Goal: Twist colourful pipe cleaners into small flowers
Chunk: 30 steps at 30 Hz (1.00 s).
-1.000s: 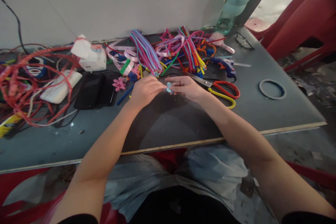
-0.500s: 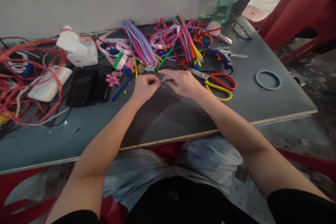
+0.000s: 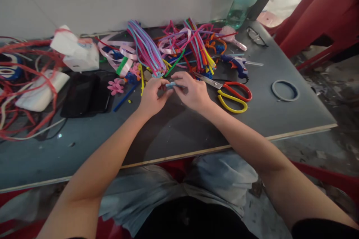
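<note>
Grey tabletop (image 3: 174, 134) is spreading out before me, a pale wall (image 3: 112, 0) rising behind it. Just above its near part, my left hand (image 3: 153, 97) and right hand (image 3: 193, 91) are meeting, fingertips closing in a narrow pinch on a small light-blue piece (image 3: 170, 85), which is sitting between them, its exact shape partly hidden by my fingers. Right beyond my knuckles, a pink-and-blue bundle of fuzzy stems (image 3: 147, 50) is crowding the space, with a mixed-colour bundle (image 3: 199, 48) lying to its right. Scissors (image 3: 221, 85) are resting open-handled beside my right hand, and a blue glue gun (image 3: 237, 65) is lying behind them. Toward my left, a pink flower (image 3: 116, 86), dark phones (image 3: 80, 95) and tangled red strips (image 3: 28, 46) are filling the table, while a grey ring (image 3: 286, 99) is lying well apart on the right.
</note>
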Tool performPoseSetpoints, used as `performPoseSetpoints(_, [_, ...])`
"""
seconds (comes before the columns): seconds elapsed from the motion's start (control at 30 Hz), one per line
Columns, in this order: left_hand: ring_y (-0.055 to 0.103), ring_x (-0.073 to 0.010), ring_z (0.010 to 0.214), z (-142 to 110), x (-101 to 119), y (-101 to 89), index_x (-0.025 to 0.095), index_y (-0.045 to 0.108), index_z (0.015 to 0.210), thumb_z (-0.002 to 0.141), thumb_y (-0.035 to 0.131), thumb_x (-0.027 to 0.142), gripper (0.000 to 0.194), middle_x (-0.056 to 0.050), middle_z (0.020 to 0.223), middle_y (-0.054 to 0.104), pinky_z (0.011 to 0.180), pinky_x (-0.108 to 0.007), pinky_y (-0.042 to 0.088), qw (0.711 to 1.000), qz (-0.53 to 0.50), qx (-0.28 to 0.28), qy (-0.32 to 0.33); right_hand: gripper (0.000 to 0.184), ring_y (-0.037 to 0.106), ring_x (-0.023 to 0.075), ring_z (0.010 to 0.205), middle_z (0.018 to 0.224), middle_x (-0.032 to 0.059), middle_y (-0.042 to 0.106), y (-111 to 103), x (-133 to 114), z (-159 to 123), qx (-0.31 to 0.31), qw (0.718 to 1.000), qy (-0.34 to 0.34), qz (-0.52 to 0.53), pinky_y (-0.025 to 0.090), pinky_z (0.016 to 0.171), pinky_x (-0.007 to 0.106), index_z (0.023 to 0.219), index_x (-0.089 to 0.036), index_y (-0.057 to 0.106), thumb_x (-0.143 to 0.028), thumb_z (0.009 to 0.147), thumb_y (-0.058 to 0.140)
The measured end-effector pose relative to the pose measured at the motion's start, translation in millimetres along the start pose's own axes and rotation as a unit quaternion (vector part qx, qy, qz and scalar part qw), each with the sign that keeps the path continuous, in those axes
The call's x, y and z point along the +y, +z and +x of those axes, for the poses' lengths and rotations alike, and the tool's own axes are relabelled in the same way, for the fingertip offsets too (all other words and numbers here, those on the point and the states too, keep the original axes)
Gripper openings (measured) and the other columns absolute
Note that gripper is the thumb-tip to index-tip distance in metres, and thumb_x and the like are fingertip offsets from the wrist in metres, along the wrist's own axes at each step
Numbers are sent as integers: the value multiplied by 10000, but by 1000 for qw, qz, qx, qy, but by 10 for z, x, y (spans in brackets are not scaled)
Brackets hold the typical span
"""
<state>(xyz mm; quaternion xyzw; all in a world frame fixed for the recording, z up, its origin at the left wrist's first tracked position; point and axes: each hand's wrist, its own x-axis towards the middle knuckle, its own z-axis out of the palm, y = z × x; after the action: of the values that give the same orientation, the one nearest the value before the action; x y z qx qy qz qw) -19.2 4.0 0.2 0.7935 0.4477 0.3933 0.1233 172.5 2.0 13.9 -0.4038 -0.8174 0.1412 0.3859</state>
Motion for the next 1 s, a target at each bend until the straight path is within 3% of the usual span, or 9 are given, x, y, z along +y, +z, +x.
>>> performPoseSetpoints(0.1, [578,-165,787,9,11,10,214,684,932,923,682,402,187,-13,797,650,699,-279,461,998,-36,13,-53,294,750,153,806,927,18,790,31,52,34,22,994,52,90,578,785,259,1182,-183,641,-191,888,631])
performPoseSetpoints(0.2, [567,-145,729,14,13,43,203,710,864,898,705,461,261,-12,759,655,640,-260,430,992,-79,36,-95,226,737,145,698,835,5,773,107,89,48,23,968,126,216,603,660,254,1030,-192,672,-346,867,703])
performPoseSetpoints(0.33, [571,-125,683,19,41,76,194,705,844,845,718,591,397,-11,757,666,566,-236,399,975,-165,55,-138,414,742,156,692,844,27,768,212,56,28,61,926,178,326,621,593,258,965,-185,660,-563,814,737])
performPoseSetpoints(0.47, [547,-118,636,11,100,48,195,688,823,893,658,582,395,-13,754,678,566,-247,404,976,-146,72,-141,345,737,136,664,857,26,768,206,-38,-1,87,952,149,252,620,657,254,964,-191,659,-506,843,733])
performPoseSetpoints(0.63, [568,-164,690,-18,178,-13,203,643,784,927,616,371,222,-24,713,654,697,-309,462,996,14,80,-27,224,713,125,583,801,-4,773,186,-108,-66,69,966,149,197,557,530,210,1045,-220,642,-392,904,663])
performPoseSetpoints(0.73, [604,-190,756,-28,210,-27,207,595,733,918,597,306,210,-36,707,659,768,-337,479,994,56,91,5,227,723,137,597,767,-15,770,206,-113,-96,66,966,146,204,575,552,225,1074,-230,633,-387,910,652])
performPoseSetpoints(0.83, [591,-165,692,-12,191,-32,202,577,726,906,625,343,233,-30,709,667,697,-309,475,997,10,64,-52,254,729,140,618,779,-14,770,218,-106,-89,72,961,154,216,607,597,250,1074,-233,639,-418,901,664])
performPoseSetpoints(0.93, [608,-137,659,24,112,-21,195,623,857,894,666,472,283,-28,773,697,639,-268,487,983,-137,12,-124,393,740,159,659,868,22,785,217,-94,-53,78,938,200,271,608,539,252,1090,-218,645,-518,846,717])
performPoseSetpoints(1.0, [646,-140,703,44,52,-1,189,643,918,835,720,582,409,-37,816,713,665,-262,515,965,-219,7,-143,483,750,173,715,912,45,787,212,-84,-28,79,925,220,300,601,511,242,1093,-205,661,-576,798,752])
